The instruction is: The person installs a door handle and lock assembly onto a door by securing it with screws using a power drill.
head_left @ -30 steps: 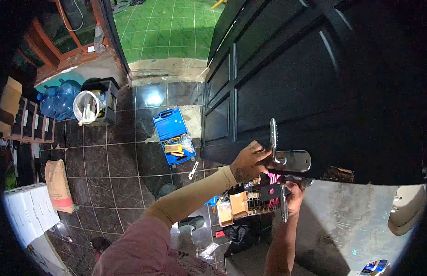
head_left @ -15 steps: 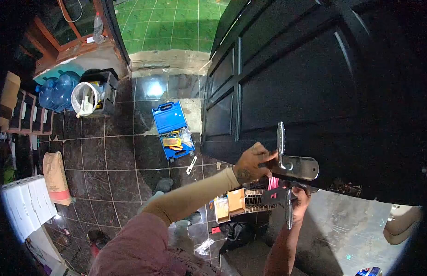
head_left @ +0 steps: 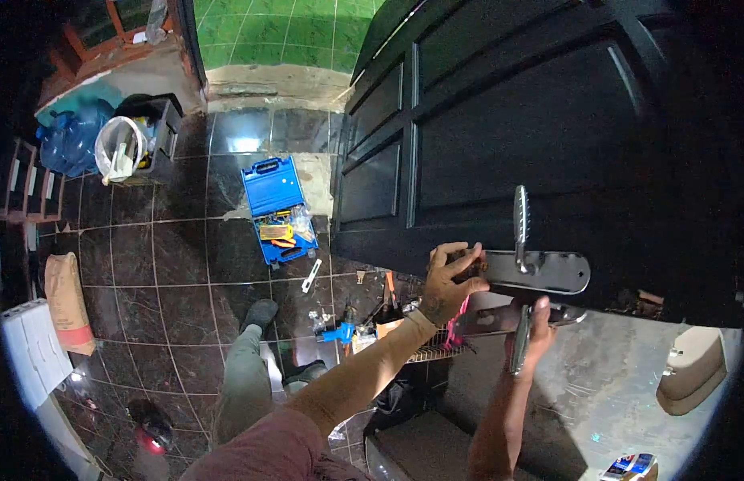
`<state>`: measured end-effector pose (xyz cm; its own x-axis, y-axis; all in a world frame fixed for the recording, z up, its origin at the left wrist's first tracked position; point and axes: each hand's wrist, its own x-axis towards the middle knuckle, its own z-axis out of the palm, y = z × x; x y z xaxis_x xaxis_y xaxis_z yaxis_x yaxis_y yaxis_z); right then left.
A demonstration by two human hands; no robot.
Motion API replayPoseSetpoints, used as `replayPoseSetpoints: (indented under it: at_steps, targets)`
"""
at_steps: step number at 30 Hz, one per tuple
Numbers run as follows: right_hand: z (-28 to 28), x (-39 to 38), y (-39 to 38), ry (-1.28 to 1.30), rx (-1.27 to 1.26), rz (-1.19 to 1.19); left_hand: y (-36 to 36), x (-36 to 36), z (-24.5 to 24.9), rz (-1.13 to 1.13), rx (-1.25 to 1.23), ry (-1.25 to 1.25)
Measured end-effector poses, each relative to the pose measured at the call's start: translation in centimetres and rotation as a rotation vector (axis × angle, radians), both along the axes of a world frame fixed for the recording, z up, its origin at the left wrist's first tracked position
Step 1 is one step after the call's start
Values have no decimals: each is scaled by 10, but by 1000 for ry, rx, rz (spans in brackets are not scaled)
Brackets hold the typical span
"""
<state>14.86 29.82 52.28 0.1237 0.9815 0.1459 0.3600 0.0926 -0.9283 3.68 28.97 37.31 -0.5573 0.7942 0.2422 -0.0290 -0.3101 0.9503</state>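
Observation:
A metal door handle with a long backplate (head_left: 548,271) lies against the face of the black door (head_left: 500,160), close to its edge. My left hand (head_left: 448,284) is at the left end of this plate, thumb and fingers on either side of it. Below, on the door's other side, my right hand (head_left: 540,333) grips a second lever handle (head_left: 519,341), its thumb pointing up along the plate. Part of that second plate is hidden by my hands. Something pink (head_left: 454,333) shows under my left wrist.
An open blue tool case (head_left: 274,188) lies on the dark tiled floor, a white strip (head_left: 312,275) beside it. Near my leg are a blue tool (head_left: 337,333) and a wire rack (head_left: 436,350). A white bucket (head_left: 119,150) and water jugs (head_left: 75,144) stand at upper left.
The view has shifted, and both handles now appear farther right. My left hand has moved from beside the upper lever to the plate's left end. My right hand still holds the lower handle.

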Motion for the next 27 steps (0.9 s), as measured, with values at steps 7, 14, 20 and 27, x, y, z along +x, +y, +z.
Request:
replayPoseSetpoints:
  at_steps: [7,14,20,27]
  targets:
    - [1,-36,-8,76,98,-98,-1,-11,5,16,68,-83]
    - [3,-48,-16,77,105,-55,2,-28,-3,20,232,-55]
    - [-1,-60,-17,120,171,-88,8,-29,-9,80,365,-10]
    - [0,-61,-21,105,167,-120,4,-23,-7,135,391,-22]
